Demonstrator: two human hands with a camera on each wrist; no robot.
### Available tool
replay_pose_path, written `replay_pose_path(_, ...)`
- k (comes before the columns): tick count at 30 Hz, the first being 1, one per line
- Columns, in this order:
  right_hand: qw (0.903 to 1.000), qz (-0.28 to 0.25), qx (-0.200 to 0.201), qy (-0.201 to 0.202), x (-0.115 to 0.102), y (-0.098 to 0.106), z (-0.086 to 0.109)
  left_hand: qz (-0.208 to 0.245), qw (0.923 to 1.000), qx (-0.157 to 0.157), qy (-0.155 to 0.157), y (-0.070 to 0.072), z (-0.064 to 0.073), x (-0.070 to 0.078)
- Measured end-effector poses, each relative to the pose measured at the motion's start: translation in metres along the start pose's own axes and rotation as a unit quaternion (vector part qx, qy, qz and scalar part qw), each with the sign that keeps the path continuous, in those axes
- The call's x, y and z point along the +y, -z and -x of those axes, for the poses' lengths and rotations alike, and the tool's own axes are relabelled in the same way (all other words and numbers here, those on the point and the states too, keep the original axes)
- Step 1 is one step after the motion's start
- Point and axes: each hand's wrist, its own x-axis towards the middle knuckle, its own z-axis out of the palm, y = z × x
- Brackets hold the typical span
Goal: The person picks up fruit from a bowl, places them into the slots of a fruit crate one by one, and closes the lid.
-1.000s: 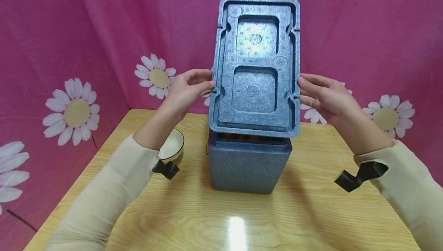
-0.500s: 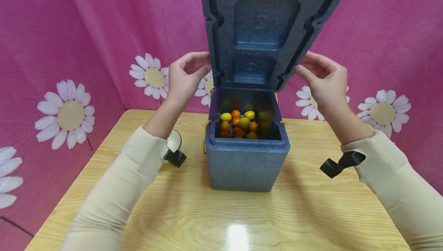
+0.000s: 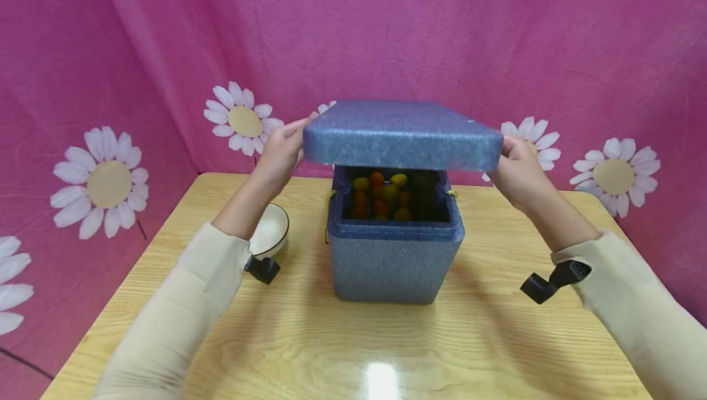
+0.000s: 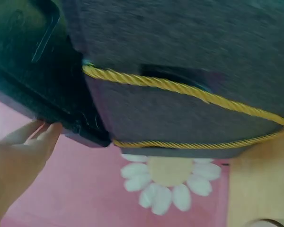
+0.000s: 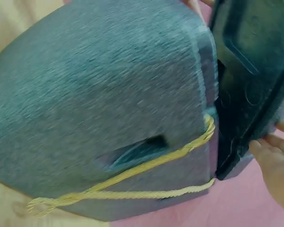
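Observation:
A grey foam cooler box (image 3: 389, 268) stands on the table, its front half uncovered. Inside it several small round fruits (image 3: 381, 194), orange, yellow and greenish, lie in shadow. Above the opening is the grey foam lid (image 3: 403, 136), its near edge raised and its far edge down at the back of the box. My left hand (image 3: 282, 154) grips the lid's left edge, and my right hand (image 3: 516, 170) grips its right edge. In the left wrist view a yellow rope (image 4: 180, 87) loops along the box's side; a matching rope (image 5: 151, 165) shows in the right wrist view.
A white bowl with a dark rim (image 3: 270, 231) sits left of the box, partly behind my left forearm. The wooden table (image 3: 309, 351) extends around the box. A pink curtain (image 3: 420, 32) with daisies hangs close behind the table.
The lid first swung up and stood tilted over the box, showing its underside and uncovering the fruits. Its near edge has since come down, so its top now shows. Both hands kept hold.

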Motion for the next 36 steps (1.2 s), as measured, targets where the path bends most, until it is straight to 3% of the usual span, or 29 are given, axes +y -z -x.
replay_pose_path(4,0.9916,-0.067,-0.108,0.020,0.012,0.003,0.006,-0.047,0.9973,-0.056,-0.001,0.009,0.007,-0.016)
replay_pose_path(8,0.9873,-0.042,-0.149,0.035,0.024,0.005,0.009,-0.095,0.9915,-0.085,-0.027,0.012,0.010,-0.032)
replay_pose_path(16,0.9871,-0.040,-0.154,0.021,0.040,0.013,0.007,-0.128,0.9854,-0.105,-0.042,0.006,0.005,-0.048)
replay_pose_path(26,0.9902,-0.044,-0.132,-0.015,0.042,0.010,-0.002,-0.134,0.9861,-0.083,-0.052,0.004,0.001,-0.049)
replay_pose_path(36,0.9910,-0.055,-0.116,-0.037,0.035,0.002,-0.001,-0.153,0.9844,-0.079,-0.037,0.003,0.003,-0.046)
